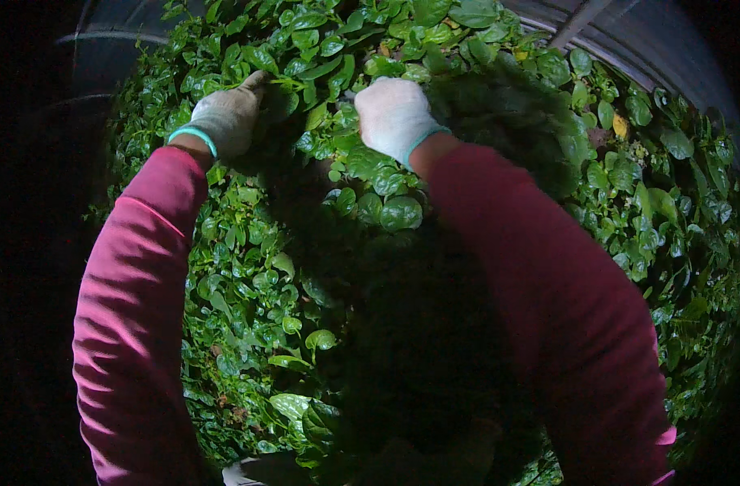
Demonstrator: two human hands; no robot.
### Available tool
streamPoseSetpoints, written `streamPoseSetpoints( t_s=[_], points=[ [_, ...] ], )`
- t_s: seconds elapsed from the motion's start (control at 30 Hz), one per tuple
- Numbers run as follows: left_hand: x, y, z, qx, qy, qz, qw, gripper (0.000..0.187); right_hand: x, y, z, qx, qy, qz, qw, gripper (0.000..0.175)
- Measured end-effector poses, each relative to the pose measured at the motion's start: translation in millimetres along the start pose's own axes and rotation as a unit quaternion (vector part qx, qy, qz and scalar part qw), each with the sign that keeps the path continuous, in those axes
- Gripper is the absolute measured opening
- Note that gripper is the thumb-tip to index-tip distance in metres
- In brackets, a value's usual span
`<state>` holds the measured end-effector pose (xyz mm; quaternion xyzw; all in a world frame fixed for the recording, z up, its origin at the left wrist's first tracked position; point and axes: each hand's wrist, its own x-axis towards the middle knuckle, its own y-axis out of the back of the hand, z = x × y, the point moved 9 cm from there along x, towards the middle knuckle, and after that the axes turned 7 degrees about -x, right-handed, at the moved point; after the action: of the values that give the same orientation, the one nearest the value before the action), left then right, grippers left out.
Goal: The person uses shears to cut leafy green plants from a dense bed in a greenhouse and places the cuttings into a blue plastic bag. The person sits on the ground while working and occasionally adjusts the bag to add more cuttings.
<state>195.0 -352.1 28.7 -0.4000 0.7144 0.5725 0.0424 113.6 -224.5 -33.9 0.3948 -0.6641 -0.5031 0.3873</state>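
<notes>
My left hand (pixel 229 115), in a white knit glove with a teal cuff, reaches into dense leafy greens. Its thumb and forefinger are pinched together at a pale green stem (pixel 280 81), whose glossy leaves spread to the right. To the right, my right hand (pixel 394 112) wears a matching glove and is curled into a fist, back upward. A small greyish bit shows beside its fingers, too unclear to name. Whether the right hand holds anything is hidden. Broad round leaves (pixel 400 212) grow below the right fist.
Low leafy plants (pixel 242 273) cover the ground on both sides. A yellow leaf (pixel 620 126) stands out at the right. Beyond the bed, a pale bar (pixel 580 23) slants across dark sheeting at the upper right. Deep shadow fills the lower middle.
</notes>
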Motion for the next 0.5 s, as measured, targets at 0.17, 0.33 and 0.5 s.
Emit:
streamPoseSetpoints(
  t_s=[0.17,0.33,0.5],
  points=[
    [1.9,-1.8,-0.3,0.028,-0.002,-0.010,1.000,0.081,9.8,-4.3,-0.9,-0.010,0.023,0.051,0.998,0.015],
    [-0.6,3.9,3.0,0.024,-0.039,0.026,0.999,0.076,24.7,-8.4,-12.2,-0.025,0.019,0.003,1.000,0.016],
    [-13.1,7.4,14.3,0.053,-0.040,0.023,0.998,0.069,43.5,-20.8,-30.4,-0.070,0.006,-0.103,0.992,0.018]
  ],
)
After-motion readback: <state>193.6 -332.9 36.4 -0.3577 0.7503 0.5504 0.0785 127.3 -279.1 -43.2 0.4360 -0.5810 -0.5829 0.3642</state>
